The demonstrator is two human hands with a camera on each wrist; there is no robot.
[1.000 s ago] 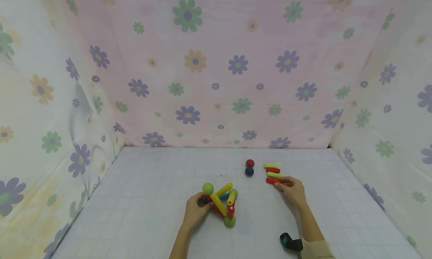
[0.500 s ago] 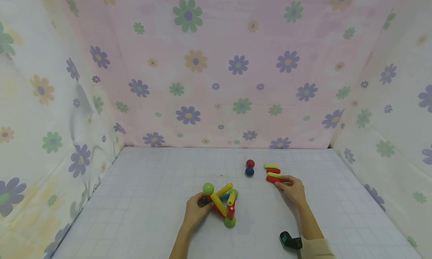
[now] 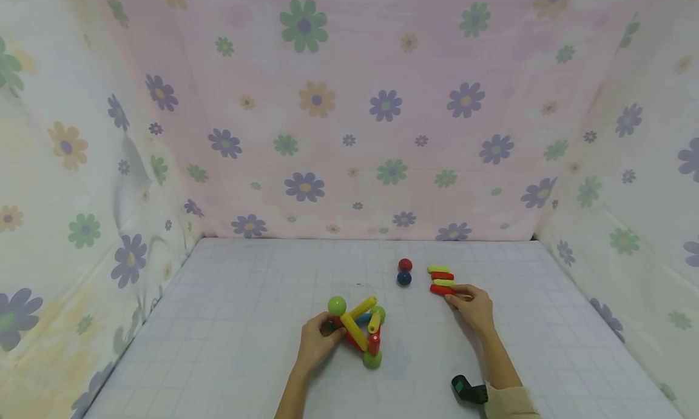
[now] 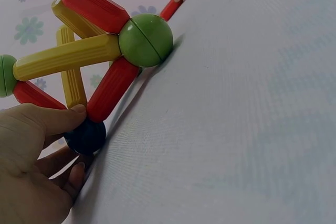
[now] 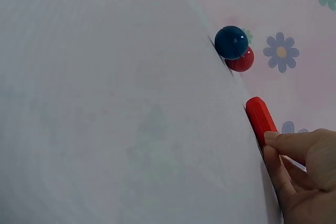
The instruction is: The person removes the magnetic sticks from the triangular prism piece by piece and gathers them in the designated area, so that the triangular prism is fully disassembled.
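My left hand (image 3: 319,340) holds a magnetic ball-and-rod structure (image 3: 355,331) on the table, its thumb and fingers round a dark blue ball (image 4: 86,137) at one corner. Green balls (image 4: 146,40), yellow rods (image 4: 68,56), red rods (image 4: 113,90) and a blue rod (image 3: 363,318) make up the rest of it. Over to the right, my right hand (image 3: 474,308) pinches the end of a red magnetic rod (image 5: 261,120) between thumb and fingers, low at the table. That rod is the nearest in a row with two yellow-green rods (image 3: 443,282) and another red rod (image 3: 442,276).
A loose red ball (image 3: 405,265) and a loose dark blue ball (image 3: 404,278) sit left of the rod row. Near my right forearm lies a black device (image 3: 468,390). Flowered cloth walls (image 3: 349,122) enclose the table's back and sides.
My right hand has shifted the nearest red rod slightly away from me, closer to the yellow-green rod beside it. The left hand and the structure stay in place.
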